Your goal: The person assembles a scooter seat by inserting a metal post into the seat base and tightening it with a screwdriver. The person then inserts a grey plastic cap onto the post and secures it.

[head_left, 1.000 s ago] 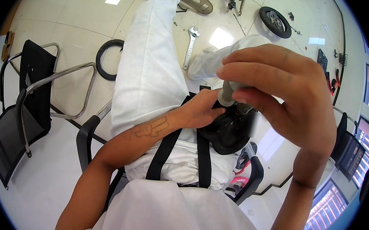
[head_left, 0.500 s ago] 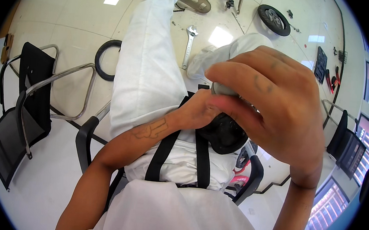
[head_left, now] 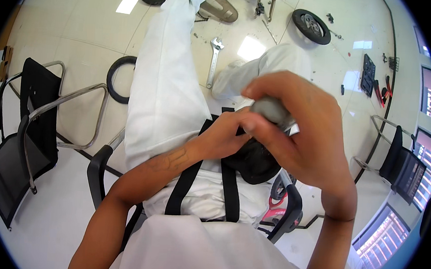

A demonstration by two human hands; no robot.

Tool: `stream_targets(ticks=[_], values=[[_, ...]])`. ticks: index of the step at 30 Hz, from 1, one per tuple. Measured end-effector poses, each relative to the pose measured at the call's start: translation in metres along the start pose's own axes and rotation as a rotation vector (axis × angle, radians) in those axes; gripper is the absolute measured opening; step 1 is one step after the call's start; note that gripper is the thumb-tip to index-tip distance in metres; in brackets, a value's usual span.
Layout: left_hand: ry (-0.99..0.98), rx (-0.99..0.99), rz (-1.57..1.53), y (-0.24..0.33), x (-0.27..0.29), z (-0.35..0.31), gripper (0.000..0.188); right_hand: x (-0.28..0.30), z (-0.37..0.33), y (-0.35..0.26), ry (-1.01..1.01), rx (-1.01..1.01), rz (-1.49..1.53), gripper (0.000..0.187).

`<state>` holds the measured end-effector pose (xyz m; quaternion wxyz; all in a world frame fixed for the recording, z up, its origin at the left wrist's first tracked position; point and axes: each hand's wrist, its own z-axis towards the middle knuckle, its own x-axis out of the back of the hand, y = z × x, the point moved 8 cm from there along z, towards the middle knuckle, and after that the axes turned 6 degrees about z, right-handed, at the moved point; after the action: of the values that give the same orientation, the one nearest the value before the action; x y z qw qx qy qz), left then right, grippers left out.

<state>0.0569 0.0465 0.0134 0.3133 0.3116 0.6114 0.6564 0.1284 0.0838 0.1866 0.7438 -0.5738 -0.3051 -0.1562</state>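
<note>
Head view: your right hand grips a grey handle; your left hand, grip unclear; wrench lying on glossy floor tiles.

Seated in white trousers, the person curls the right hand around a grey rounded handle. The left hand is against a glossy black part in the lap, its grip partly hidden. On the tiled floor lie an adjustable wrench, a bare tyre and a small wheel.
</note>
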Motion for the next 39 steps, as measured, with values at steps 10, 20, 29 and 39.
stream_targets(ticks=[10, 20, 29, 39], values=[[-0.026, 0.299, -0.310, -0.023, -0.016, 0.000, 0.061, 0.166, -0.078, 0.033, 0.748, 0.196, 0.547, 0.034], [-0.157, 0.352, -0.515, -0.046, -0.025, 0.006, 0.059, 0.126, -0.090, 0.028, 0.544, -0.132, -0.166, 0.072], [-0.304, 0.303, -0.264, -0.029, 0.001, 0.020, 0.073, 0.047, -0.066, 0.060, 0.177, -0.464, -0.144, 0.039], [1.519, 0.157, -0.405, -0.058, 0.421, -0.063, 0.027, 0.057, -0.063, 0.044, 0.076, -0.578, -0.370, 0.033]])
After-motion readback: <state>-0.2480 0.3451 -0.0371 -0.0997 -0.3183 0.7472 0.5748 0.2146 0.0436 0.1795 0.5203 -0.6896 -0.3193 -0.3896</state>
